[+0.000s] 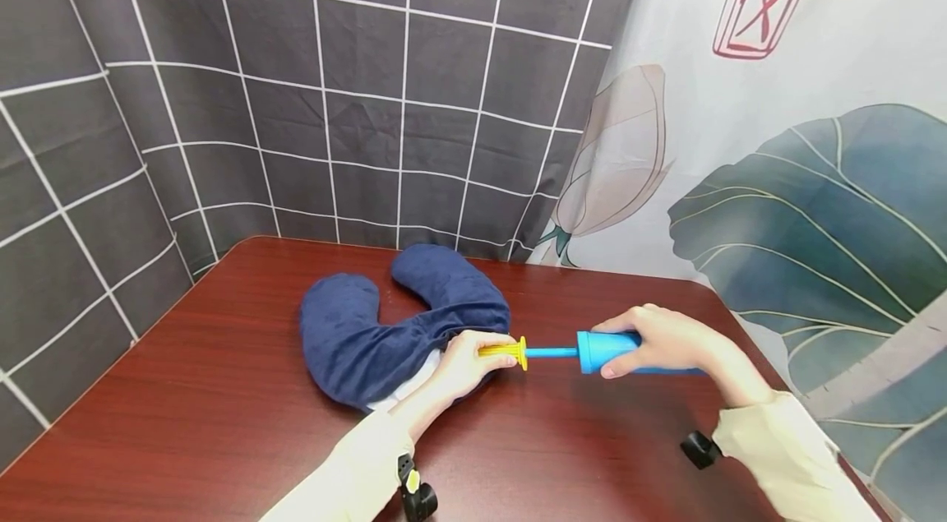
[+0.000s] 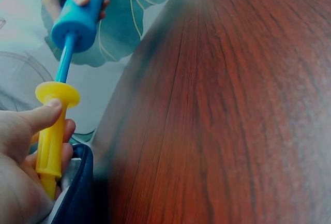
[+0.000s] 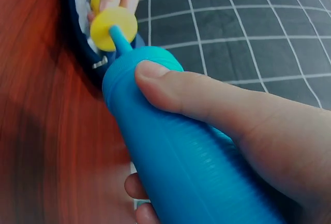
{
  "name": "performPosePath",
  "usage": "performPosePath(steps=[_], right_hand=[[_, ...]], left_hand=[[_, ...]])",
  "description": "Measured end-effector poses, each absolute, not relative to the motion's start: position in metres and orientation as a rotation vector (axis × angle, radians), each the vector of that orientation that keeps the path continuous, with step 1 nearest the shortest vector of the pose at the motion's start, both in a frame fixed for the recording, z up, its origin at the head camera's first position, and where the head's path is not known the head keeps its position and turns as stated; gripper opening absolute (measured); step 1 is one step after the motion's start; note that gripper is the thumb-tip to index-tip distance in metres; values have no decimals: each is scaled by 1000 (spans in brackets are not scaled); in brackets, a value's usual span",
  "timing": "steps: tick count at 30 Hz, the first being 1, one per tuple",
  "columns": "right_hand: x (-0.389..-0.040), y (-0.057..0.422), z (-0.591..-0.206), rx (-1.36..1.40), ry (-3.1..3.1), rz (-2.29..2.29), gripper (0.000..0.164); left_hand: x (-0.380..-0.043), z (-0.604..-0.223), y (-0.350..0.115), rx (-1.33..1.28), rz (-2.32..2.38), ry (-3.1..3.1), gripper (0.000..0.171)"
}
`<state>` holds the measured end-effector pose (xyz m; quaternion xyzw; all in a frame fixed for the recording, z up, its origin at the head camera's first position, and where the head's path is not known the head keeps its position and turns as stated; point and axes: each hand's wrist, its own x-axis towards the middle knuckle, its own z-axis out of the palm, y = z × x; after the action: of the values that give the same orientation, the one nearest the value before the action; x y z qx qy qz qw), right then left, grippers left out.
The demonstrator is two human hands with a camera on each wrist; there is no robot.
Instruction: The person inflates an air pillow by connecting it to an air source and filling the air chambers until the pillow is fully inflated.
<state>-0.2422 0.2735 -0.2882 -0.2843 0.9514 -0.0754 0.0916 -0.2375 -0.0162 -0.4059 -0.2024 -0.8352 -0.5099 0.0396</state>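
Note:
A hand pump with a blue barrel (image 3: 170, 146) and a yellow flanged end piece (image 2: 50, 141) is held level between both hands. My left hand (image 1: 469, 362) grips the yellow piece, thumb just under its round flange. My right hand (image 1: 662, 339) wraps round the blue barrel, its thumb along the side near the barrel's end. A thin blue rod (image 1: 552, 353) shows between flange and barrel. Beside and behind my left hand lies a navy U-shaped neck pillow (image 1: 344, 341); white inner material (image 1: 407, 382) shows at its opening. The yellow piece's tapered tip points into that opening.
The reddish-brown wooden tabletop (image 1: 533, 448) runs under everything, its back edge by a dark grid-patterned curtain (image 1: 355, 119). To the right hangs a pale cloth (image 1: 688, 4) printed with lotus flowers and leaves. A small black camera (image 1: 699, 450) sits by the right sleeve.

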Motion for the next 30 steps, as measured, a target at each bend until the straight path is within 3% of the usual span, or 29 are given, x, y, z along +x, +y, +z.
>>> performPosePath(steps=[15, 30], right_hand=[[-253, 215, -313, -891, 2797, -251, 61], [-248, 230, -306, -863, 2846, -183, 61]], left_hand=[[-237, -406, -16, -621, -1538, -2581, 26], [-238, -408, -19, -697, -1511, -2551, 27]])
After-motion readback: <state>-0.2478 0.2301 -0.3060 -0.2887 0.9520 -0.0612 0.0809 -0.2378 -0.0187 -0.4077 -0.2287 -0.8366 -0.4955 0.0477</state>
